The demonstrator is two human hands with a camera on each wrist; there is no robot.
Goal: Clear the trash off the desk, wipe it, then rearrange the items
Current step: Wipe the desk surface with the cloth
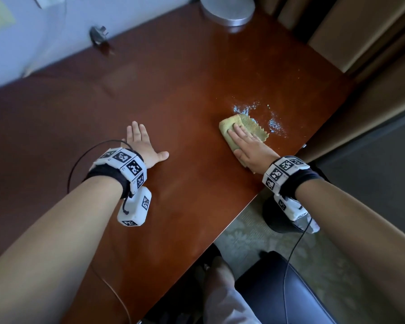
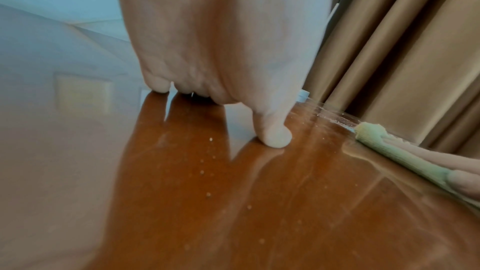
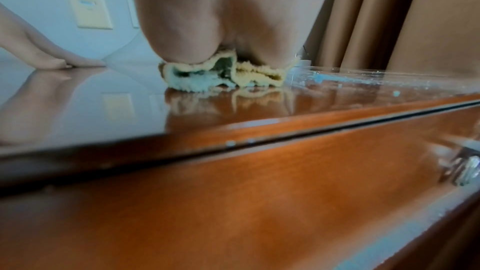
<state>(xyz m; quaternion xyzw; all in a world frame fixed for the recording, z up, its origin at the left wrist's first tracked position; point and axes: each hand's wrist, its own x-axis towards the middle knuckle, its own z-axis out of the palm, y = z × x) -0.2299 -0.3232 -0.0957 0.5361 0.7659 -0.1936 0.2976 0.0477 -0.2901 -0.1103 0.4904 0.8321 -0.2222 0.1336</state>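
The desk [image 1: 185, 94] is a wide, glossy red-brown top, and its front edge runs close behind the wrist of the right hand [image 1: 249, 148]. I judge the main risk here: if the wipe goes sideways past the fingers, the wet droplets [image 1: 246, 108] just ahead of the fingertips may be pushed over the near edge and not taken up.

The cloth [image 1: 241, 129] is yellow-green, folded and fluffy, with a zigzag border. It lies flat under the right hand; the fingers are straight and press it down, not curled around it. A loose fold could slip from under the palm.

The left hand [image 1: 143, 146] rests flat on the bare wood, fingers straight and spread, holding nothing.

Small pale crumbs [image 2: 207, 171] lie near the left thumb, and I think they could be missed.
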